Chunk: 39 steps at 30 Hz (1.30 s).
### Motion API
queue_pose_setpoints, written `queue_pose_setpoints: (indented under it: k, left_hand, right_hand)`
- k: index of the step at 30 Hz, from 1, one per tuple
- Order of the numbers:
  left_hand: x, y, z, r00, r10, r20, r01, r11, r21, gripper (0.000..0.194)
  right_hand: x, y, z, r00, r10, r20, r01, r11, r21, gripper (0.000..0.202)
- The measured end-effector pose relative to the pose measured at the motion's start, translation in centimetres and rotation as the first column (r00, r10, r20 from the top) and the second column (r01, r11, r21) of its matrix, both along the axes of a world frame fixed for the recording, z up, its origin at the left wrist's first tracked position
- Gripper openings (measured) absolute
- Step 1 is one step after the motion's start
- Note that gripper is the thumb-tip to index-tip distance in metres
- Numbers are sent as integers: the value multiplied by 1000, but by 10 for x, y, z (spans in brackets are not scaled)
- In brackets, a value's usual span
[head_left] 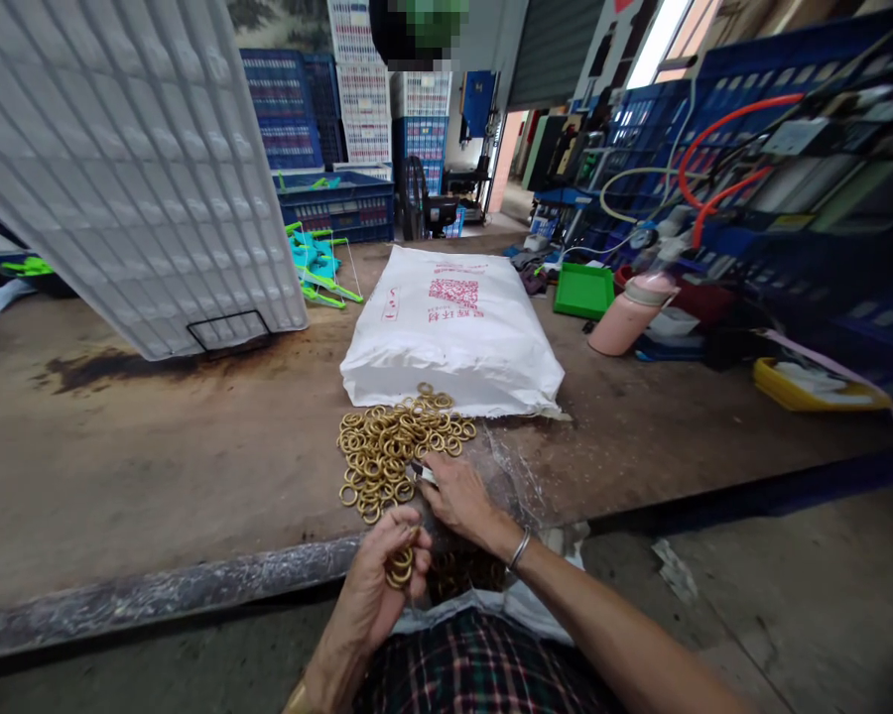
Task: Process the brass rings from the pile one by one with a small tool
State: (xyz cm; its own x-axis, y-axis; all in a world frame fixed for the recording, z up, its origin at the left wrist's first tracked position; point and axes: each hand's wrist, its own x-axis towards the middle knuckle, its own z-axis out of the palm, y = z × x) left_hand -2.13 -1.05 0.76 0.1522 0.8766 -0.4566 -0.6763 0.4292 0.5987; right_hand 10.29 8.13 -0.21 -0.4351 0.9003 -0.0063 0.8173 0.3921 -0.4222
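A pile of brass-coloured rings (387,446) lies on the brown table near its front edge. My left hand (387,570), just in front of the pile, has its fingers curled round several rings (400,567). At the right side of the pile my right hand (457,496) holds a small white tool with a dark tip (423,472), pinched in its fingers and touching the rings. Below the table edge, near my lap, an open bag (465,573) contains more rings, partly hidden by my arms.
Behind the pile lies a white sack (453,327) with red print. White ribbed trays (141,178) stand at the left. Toward the right are a green tray (583,290), a pink bottle (629,319) and a yellow tray (811,389). The table's front edge (193,585) runs left of my hands.
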Motion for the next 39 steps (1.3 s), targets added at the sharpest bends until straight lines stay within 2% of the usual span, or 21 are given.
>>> queue_pose_setpoints:
  k: [4,9,12,14,16,19,23,26,31,34,36,39]
  left_hand:
    - [-4,2,-1,996,21,89,-17,999,-50,27]
    - [-5,10,-3,994,101,32,-99,993,-66,31]
    - [0,14,-5,984,119,-131,-118,993,9,34]
    - [4,15,-8,947,140,-289,-127,990,64,37]
    - [8,16,-11,903,131,-409,-98,990,101,40]
    - [9,17,-15,862,83,-500,-27,993,119,39]
    - [6,17,-14,803,128,-582,-36,985,167,35]
    - [6,17,-11,751,178,-636,-39,973,226,28]
    - [6,16,-11,677,241,-695,-26,952,305,20]
    - [7,15,-10,677,238,-696,-20,952,306,22]
    - [7,14,-7,701,204,-683,-5,960,281,24]
    - [8,12,-4,750,131,-648,31,972,232,29]
  right_hand:
    - [3,2,-8,999,-13,-50,15,999,36,16]
    - [11,4,-13,966,19,-257,-20,1000,-1,15]
    - [14,-1,-5,913,41,-407,-57,998,-28,13]
    - [15,-8,4,884,48,-464,-81,995,-50,18]
    - [14,-14,11,864,66,-498,-115,991,-70,19]
    - [11,-20,16,835,85,-544,-161,982,-94,18]
    - [8,-20,13,802,-36,-596,-93,979,-183,19]
    - [8,-19,10,781,-147,-607,-55,952,-301,25]
    - [7,-25,8,772,-300,-560,-90,821,-564,39]
    - [6,-27,7,736,-384,-558,-102,751,-652,38]
    - [5,-27,7,729,-387,-565,-98,758,-645,37]
    - [6,-24,6,747,-313,-587,-83,831,-550,33]
